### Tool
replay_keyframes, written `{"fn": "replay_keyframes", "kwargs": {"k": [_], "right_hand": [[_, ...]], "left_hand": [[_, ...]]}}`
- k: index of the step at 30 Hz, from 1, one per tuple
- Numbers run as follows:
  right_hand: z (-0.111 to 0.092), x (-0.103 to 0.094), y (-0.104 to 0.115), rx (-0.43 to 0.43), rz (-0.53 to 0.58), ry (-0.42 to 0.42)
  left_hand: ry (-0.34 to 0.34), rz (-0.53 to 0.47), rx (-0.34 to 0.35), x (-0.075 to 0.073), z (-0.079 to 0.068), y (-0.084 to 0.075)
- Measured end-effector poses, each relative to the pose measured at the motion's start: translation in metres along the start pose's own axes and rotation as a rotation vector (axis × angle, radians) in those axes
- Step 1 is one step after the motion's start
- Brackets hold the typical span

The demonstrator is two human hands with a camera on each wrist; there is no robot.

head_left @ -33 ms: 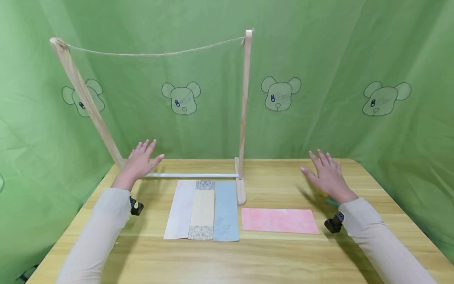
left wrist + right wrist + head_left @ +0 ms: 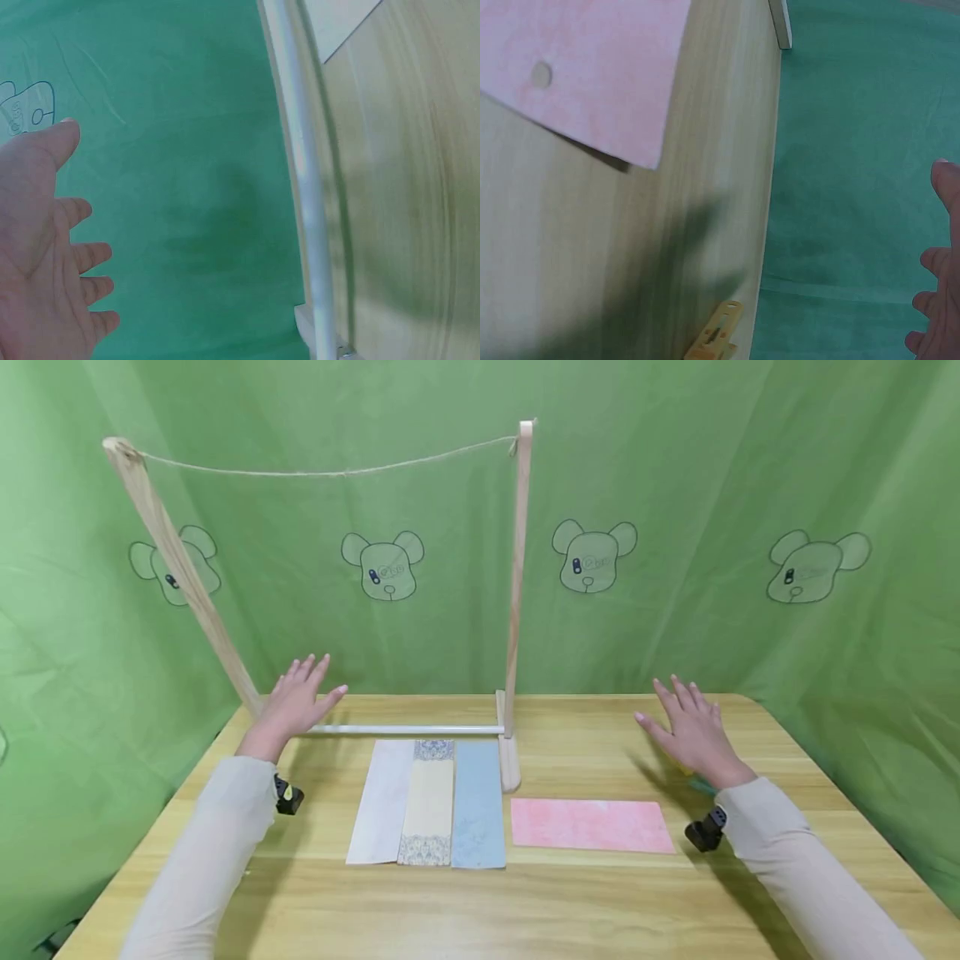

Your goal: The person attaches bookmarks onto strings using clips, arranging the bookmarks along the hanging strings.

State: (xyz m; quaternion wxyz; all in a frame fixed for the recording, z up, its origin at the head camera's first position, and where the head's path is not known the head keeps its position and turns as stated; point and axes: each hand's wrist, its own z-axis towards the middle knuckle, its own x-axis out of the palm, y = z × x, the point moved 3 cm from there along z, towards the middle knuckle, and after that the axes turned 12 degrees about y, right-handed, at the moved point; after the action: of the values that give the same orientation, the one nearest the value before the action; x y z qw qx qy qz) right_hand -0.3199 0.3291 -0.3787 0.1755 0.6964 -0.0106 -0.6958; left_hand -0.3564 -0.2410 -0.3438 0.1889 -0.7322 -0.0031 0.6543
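My left hand (image 2: 292,702) hovers with spread fingers beside the left post of a wooden frame (image 2: 516,585); it holds nothing. In the left wrist view, the hand's palm and fingers show near the frame's white crossbar (image 2: 304,165). On the right, my other hand (image 2: 697,735) is raised over the table, its fingers apart and nothing in them. A pink paper strip (image 2: 592,825) lies crosswise between that hand and the frame. White (image 2: 381,802), cream patterned (image 2: 429,797) and blue (image 2: 478,806) strips lie side by side before the crossbar.
A string (image 2: 300,473) sags between the tops of the two posts. Under the right hand lie a yellow clothespin (image 2: 716,334) and a partly hidden green item (image 2: 702,786). Green cloth (image 2: 450,652) with bear drawings surrounds the wooden table (image 2: 420,910).
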Motion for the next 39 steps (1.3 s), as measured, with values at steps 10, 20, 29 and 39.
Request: {"fn": "replay_keyframes", "kwargs": {"k": [10,20,29,39], "right_hand": [[-0.003,0.005,0.001,-0.009,-0.006,0.008],[-0.004,-0.004,0.002,-0.031,-0.021,0.015],[-0.004,-0.011,0.003,-0.064,-0.038,0.0],[-0.005,-0.003,0.005,-0.082,-0.002,0.035]], "left_hand": [[0.008,0.024,0.01,0.004,-0.003,-0.004],[0.011,0.036,0.006,-0.002,-0.009,-0.007],[0.01,0.047,0.03,-0.005,-0.007,-0.012],[0.009,0.035,0.034,-0.005,-0.013,-0.008]]}}
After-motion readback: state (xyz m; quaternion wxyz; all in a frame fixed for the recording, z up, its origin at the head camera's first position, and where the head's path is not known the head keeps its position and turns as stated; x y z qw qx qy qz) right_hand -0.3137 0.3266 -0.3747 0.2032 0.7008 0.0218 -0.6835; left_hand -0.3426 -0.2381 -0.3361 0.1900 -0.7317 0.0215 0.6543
